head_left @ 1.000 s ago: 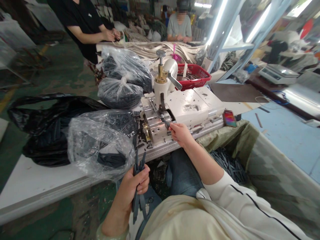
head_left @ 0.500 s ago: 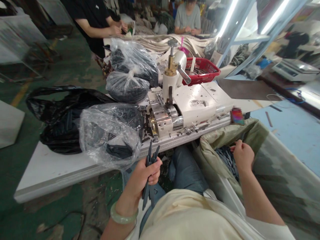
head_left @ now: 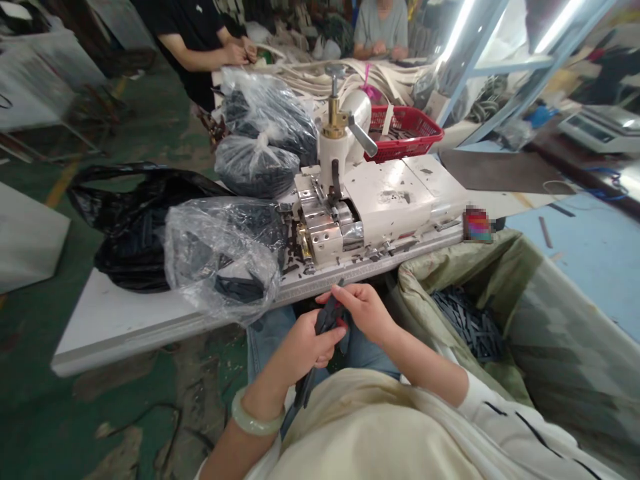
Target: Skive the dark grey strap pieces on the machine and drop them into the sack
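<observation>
My left hand (head_left: 305, 347) is closed around a small bundle of dark grey strips (head_left: 327, 319), whose lower ends hang below the palm. At the bundle's upper end, the fingers of my right hand (head_left: 367, 312) pinch the strips. Both hands meet above my lap, in front of the table edge. Small red patches show by the fingers; I cannot make out what they are. Just beyond stands a white machine (head_left: 395, 200) with a metal roller and a lever on its post. On my right, a bin with a green cloth lining (head_left: 415, 283) holds many loose dark strips (head_left: 467, 327).
Left of the machine lie a clear plastic bag (head_left: 200, 253), a black bag (head_left: 125, 263) and tied bags (head_left: 257, 167) of dark pieces. A red basket (head_left: 415, 137) stands behind. Two people work across the table. Dark scraps litter the machine bed.
My right hand has come out of the bin and moved left to the bundle in my left hand. My left hand has shifted slightly right and still holds the strips.
</observation>
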Demonstrator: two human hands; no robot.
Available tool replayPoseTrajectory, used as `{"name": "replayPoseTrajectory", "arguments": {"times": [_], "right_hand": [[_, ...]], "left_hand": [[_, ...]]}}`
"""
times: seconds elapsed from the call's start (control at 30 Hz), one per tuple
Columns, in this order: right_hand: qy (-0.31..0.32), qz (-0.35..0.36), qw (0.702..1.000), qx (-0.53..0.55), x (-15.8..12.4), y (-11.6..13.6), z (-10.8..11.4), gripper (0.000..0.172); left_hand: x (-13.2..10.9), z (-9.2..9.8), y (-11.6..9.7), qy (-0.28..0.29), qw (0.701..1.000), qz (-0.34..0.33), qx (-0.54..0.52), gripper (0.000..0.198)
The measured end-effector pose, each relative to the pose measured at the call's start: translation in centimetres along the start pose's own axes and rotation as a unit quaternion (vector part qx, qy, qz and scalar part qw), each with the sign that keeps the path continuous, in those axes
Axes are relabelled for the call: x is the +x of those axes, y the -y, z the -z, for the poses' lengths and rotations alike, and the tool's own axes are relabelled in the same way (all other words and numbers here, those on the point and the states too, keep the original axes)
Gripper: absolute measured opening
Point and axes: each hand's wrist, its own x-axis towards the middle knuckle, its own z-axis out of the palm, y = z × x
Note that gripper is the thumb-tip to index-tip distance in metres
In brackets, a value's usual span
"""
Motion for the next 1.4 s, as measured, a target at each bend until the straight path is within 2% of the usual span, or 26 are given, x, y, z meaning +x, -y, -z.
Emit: {"name": "replayPoseTrajectory", "arguments": {"times": [0.1,0.2,0.37,0.57,0.8,1.2,1.4], "right_hand": [[-0.047,0.027,0.99,0.131,0.7,0.1,0.7,0.031],[-0.033,0.007,0.981,0.188,0.7,0.7,1.8,0.03],[-0.009,-0.021,0.981,0.194,-0.1,0.9,1.9,0.031],[-0.008,-0.02,0.983,0.18,-0.5,0.4,1.5,0.032],[0.061,-0.036,0.975,0.211,-1.0,-0.5,0.7,0.026],[0.026,-0.072,0.975,0.211,-0.6,-0.4,0.7,0.027],[0.016,-0.066,0.978,0.196,-0.5,-0.5,0.8,0.026]], "left_hand": [[-1.4,1.5,0.4,-0.01,0.999,0.003,-0.032,0.032],[-2.0,2.6,0.7,-0.031,0.996,-0.007,-0.084,0.032],[-1.1,2.0,0.5,-0.04,0.986,-0.06,-0.151,0.039],[-0.7,0.2,0.0,-0.049,0.989,-0.082,-0.108,0.032],[-1.1,0.0,0.2,-0.098,0.986,-0.111,-0.08,0.03],[-1.5,0.1,-0.2,-0.104,0.986,-0.092,-0.096,0.025],[-0.9,0.3,0.2,-0.091,0.989,-0.081,-0.089,0.032]]}}
